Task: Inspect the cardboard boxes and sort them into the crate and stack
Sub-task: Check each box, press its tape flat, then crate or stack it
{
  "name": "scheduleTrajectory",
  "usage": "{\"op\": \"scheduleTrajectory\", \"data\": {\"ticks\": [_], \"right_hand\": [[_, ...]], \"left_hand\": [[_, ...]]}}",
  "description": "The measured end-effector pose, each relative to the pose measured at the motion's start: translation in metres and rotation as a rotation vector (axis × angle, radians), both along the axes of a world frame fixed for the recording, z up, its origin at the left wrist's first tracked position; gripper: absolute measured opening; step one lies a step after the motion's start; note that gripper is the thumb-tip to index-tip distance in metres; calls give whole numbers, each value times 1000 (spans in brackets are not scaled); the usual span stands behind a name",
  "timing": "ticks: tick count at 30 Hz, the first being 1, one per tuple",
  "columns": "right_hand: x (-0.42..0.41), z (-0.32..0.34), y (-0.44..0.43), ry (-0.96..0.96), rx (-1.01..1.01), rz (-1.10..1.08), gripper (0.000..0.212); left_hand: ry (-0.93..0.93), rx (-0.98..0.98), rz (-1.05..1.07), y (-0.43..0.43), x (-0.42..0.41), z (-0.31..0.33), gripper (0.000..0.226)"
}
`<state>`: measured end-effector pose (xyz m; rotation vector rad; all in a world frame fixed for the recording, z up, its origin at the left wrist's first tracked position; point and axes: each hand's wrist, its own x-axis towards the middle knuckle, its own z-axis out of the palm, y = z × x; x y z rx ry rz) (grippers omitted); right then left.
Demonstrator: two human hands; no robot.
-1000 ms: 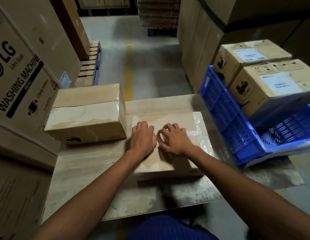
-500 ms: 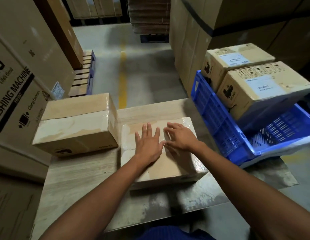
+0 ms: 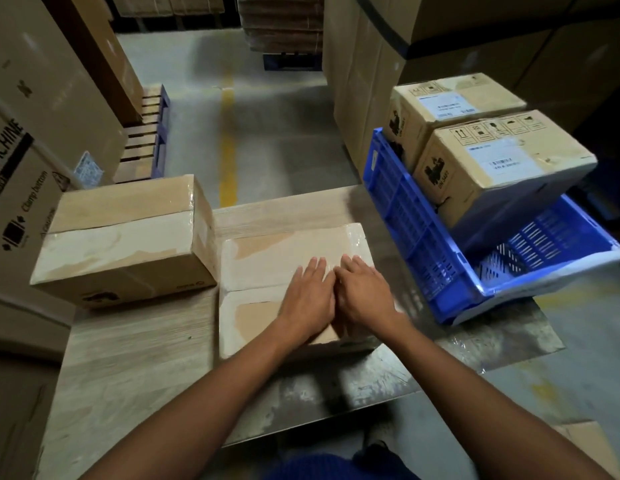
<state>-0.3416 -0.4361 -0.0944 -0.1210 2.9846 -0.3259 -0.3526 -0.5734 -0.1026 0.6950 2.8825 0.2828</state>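
Well, from the head view, a person is leaning over a wooden table (image 3: 128,358) with both arms stretched out. The left hand (image 3: 308,299) and the right hand (image 3: 365,296) lie flat on top of a taped box (image 3: 267,261). Their fingers are straight, and neither hand is gripping anything. The two hands are side by side and touch each other. They rest on the right half of the box top, close to its right edge.

The taped box lies flat on the table, near the middle. Just to its left sits a bigger box (image 3: 128,237), also taped, and the two nearly touch at one corner.

To the right of the taped box, a little apart from it, is a blue crate (image 3: 422,237). Two boxes with white labels poke up above its rim. The near labelled box (image 3: 502,168) sits right beside the far labelled box (image 3: 450,105).

A tall washing machine carton (image 3: 24,168) stands at the left. A yellow line (image 3: 227,147) runs along the grey floor beyond the table.
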Motion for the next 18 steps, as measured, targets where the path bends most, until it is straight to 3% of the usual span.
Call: {"op": "scheduleTrajectory", "data": {"ticks": [3,10,14,18], "right_hand": [[33,-11,-5,113,-24,-36,55],[34,-13,0,34,-16,-13,58],[59,-8,-7,153,-9,-122,14],[89,-25,-19,299,-82,-202,5]], "left_hand": [[-16,-10,-46,4,33,-8,67],[-42,-1,-24,7,33,-1,57],[138,168,-85,-13,49,-7,31],[162,199,-86,-24,78,-21,35]]}}
